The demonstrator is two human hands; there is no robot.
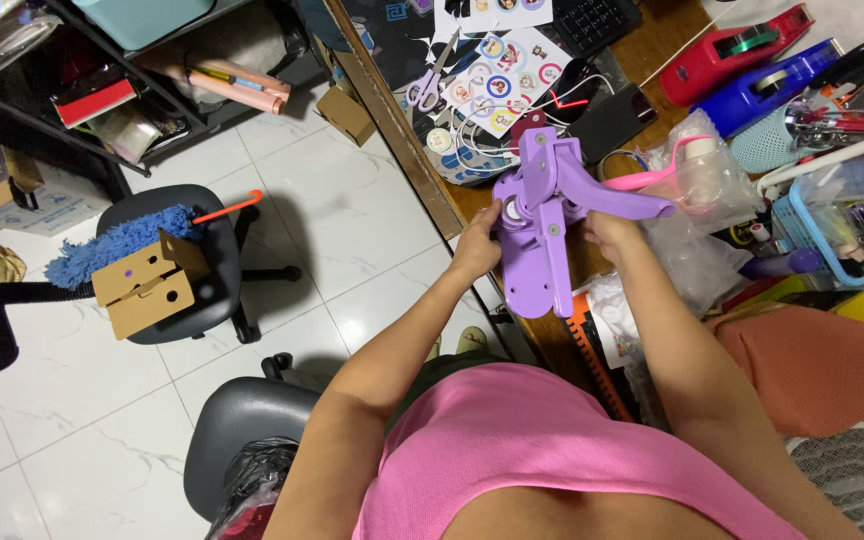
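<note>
- The purple press (542,225), a lever-operated tool that looks like a badge or button press, is held up over the edge of the wooden desk (407,150), in front of the person's chest.
- The left hand (480,240) grips the left side of the press body, thumb near the round white die area; the fingers are closed around the frame.
- The right hand (607,228) sits behind and under the right side, just below the long handle (622,197); it seems to be wrapped on the body, but most of its fingers are hidden, so I cannot tell how tight the hold is.
- Judging by its thick moulded parts and bolted pivots, the press is likely stiff and fairly heavy for its size, with weight in the flat base that hangs downward.
- The painted or plastic surface looks smooth, so it may be a little slippery; two hands on the solid frame seems the safest hold.
- The handle pivots, so taking it by the handle alone would likely let the body swing; the frame near the pivot bolts is the firmer place.
- The gap by the die could pinch fingers if the handle drops.
- On the desk just behind lie sheets of round stickers (497,85) and lilac scissors (429,82); tape dispensers (742,45) sit further right.
- A clear plastic bag (702,170) lies just beside the handle tip.
</note>
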